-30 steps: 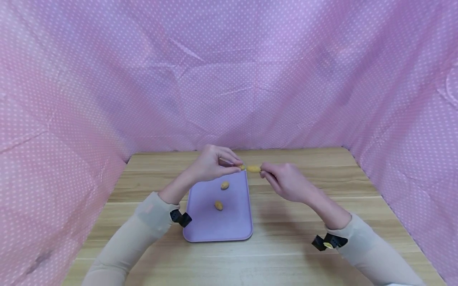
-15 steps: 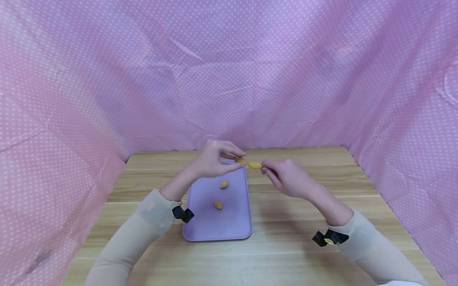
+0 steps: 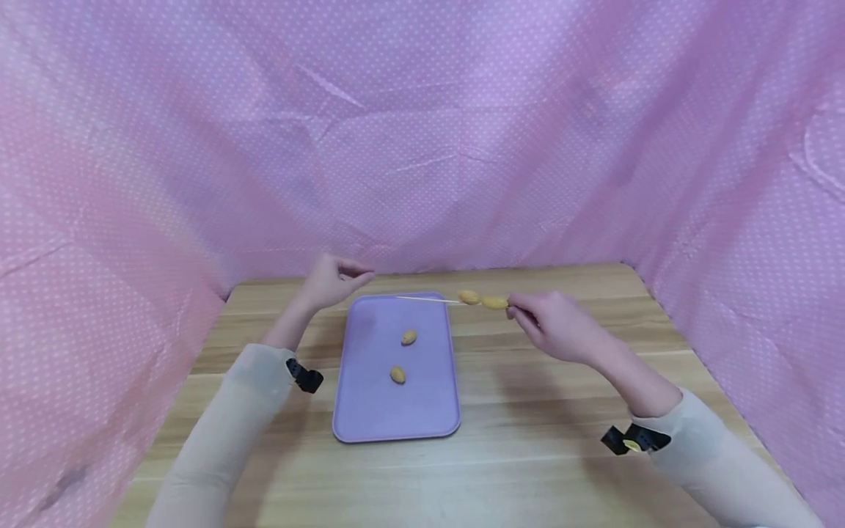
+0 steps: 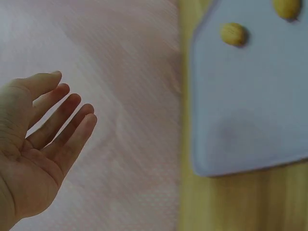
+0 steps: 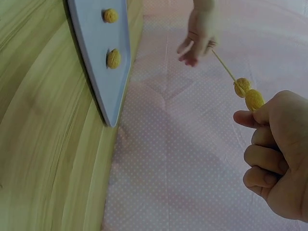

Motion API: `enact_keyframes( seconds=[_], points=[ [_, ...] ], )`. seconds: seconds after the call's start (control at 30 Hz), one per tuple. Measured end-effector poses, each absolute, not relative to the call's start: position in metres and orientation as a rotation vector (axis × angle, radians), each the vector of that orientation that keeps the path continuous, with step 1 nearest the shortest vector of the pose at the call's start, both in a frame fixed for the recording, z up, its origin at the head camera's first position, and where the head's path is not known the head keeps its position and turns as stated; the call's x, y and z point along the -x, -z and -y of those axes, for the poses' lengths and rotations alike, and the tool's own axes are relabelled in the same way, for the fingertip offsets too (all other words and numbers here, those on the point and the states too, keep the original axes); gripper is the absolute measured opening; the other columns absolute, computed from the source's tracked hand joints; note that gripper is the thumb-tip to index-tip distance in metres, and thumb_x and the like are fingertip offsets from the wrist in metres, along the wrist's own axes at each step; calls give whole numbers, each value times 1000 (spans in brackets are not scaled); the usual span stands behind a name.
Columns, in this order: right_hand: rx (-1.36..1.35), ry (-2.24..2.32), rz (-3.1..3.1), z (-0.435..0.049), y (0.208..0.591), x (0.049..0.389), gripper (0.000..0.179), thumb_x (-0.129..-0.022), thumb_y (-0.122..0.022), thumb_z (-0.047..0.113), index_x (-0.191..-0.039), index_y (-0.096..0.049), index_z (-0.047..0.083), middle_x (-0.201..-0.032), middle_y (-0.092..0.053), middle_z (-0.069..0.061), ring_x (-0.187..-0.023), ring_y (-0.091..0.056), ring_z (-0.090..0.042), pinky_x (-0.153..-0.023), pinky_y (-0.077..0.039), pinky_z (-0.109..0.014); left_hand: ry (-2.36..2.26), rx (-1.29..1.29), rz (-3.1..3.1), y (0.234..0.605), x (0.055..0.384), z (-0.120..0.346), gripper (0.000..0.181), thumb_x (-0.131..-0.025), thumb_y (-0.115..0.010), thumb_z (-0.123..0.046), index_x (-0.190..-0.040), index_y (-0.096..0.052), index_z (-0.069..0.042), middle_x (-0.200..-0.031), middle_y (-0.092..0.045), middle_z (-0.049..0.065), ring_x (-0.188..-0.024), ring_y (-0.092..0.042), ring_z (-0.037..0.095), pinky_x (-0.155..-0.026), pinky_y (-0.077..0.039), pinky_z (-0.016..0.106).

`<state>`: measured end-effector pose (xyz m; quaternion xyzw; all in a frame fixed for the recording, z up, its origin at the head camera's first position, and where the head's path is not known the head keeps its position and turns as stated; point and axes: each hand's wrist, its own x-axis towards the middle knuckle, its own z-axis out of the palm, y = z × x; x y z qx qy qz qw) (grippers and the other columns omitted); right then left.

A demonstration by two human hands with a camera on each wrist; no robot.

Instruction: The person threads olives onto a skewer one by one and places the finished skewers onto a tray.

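My right hand [image 3: 557, 323] pinches a thin wooden skewer [image 3: 422, 298] at one end, thumb against curled fingers. Threaded on it, close to those fingers, are two small oval pieces: a bright yellow one [image 3: 494, 303] nearest the hand and a browner, wrinkled one [image 3: 469, 297] beside it. The skewer's bare length points left over the far edge of a purple tray [image 3: 396, 411]. Off to the left, my left hand [image 4: 43, 144] is in the air with its fingers spread loosely and nothing in them. On the tray lie two more yellow-brown oval pieces, one farther back [image 3: 408, 337], one nearer [image 3: 397, 375].
The tray stands on a light wooden table [image 3: 528, 455]. Pink dotted cloth [image 3: 422, 147] hangs round the table's back and sides. Each sleeve carries a black wrist camera, left [image 3: 304, 375] and right [image 3: 636, 439].
My left hand has let go of the browner oval piece and moved left, leaving it on the skewer. The right hand has shifted a little to the right, still holding the skewer.
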<state>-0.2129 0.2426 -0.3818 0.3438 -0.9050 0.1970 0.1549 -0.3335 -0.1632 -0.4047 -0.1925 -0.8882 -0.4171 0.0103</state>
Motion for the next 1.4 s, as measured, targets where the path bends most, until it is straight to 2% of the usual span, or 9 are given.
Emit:
enact_keyframes(
  seconds=[0.2, 0.43, 0.6, 0.8, 0.9, 1.03, 1.2, 1.27, 1.4],
  points=[
    [-941, -524, 2577, -251, 379, 210, 22, -102, -66, 5, -85, -63, 18, -63, -43, 14, -55, -36, 3, -50, -33, -17, 1284, 605, 2842, 440, 335, 159, 20, -95, -81, -17, -111, -83, -5, -107, -83, 14, -93, -76, 24, -73, -60, 20],
    [-919, -524, 2569, -256, 376, 209, 21, -102, -67, 6, -85, -64, 18, -63, -42, 15, -54, -35, 4, -48, -30, -17, 1168, 818, 2885, 472, 326, 139, 22, -92, -81, -7, -110, -80, 6, -101, -82, 19, -86, -78, 25, -73, -63, 23],
    [-911, -524, 2555, -261, 377, 207, 22, -101, -69, 5, -85, -63, 19, -62, -41, 16, -54, -34, 5, -47, -30, -17, 1043, 917, 2984, 491, 316, 117, 24, -92, -83, -16, -110, -81, 1, -102, -83, 13, -89, -78, 18, -80, -65, 24],
    [-903, -517, 2543, -262, 380, 206, 21, -100, -70, 6, -84, -64, 20, -62, -42, 16, -54, -34, 5, -47, -29, -17, 1083, 821, 3029, 497, 306, 98, 28, -85, -90, -17, -105, -82, 1, -93, -83, 10, -82, -75, 13, -74, -65, 23],
    [-900, -517, 2537, -262, 381, 206, 21, -99, -71, 5, -84, -65, 19, -62, -42, 16, -54, -34, 5, -47, -29, -17, 1103, 786, 3041, 495, 306, 97, 25, -85, -90, -14, -105, -82, 0, -94, -82, 10, -81, -73, 12, -73, -64, 23],
    [-903, -521, 2533, -263, 384, 207, 21, -98, -71, 5, -84, -65, 19, -62, -43, 16, -54, -34, 5, -48, -30, -17, 1172, 807, 3011, 481, 310, 110, 23, -90, -85, -14, -109, -82, -1, -101, -83, 11, -88, -75, 15, -79, -65, 26],
    [-917, -588, 2520, -266, 385, 207, 22, -99, -68, 0, -86, -66, 18, -63, -44, 16, -54, -33, 7, -46, -30, -15, 1383, 834, 2880, 423, 315, 147, 27, -95, -81, -17, -117, -80, -1, -109, -82, 17, -95, -79, 22, -84, -67, 28],
    [-922, -623, 2503, -269, 384, 207, 24, -98, -67, -2, -86, -67, 18, -63, -44, 16, -54, -33, 8, -46, -31, -14, 1487, 826, 2832, 397, 313, 160, 30, -96, -80, -15, -122, -78, 0, -113, -81, 18, -97, -79, 19, -86, -66, 26],
    [-942, -660, 2458, -273, 382, 208, 25, -97, -67, -5, -86, -68, 17, -62, -43, 17, -55, -32, 9, -44, -30, -12, 1713, 794, 2750, 359, 303, 173, 35, -98, -77, -11, -130, -73, 4, -118, -81, 13, -97, -79, 10, -91, -65, 22]
  ],
)
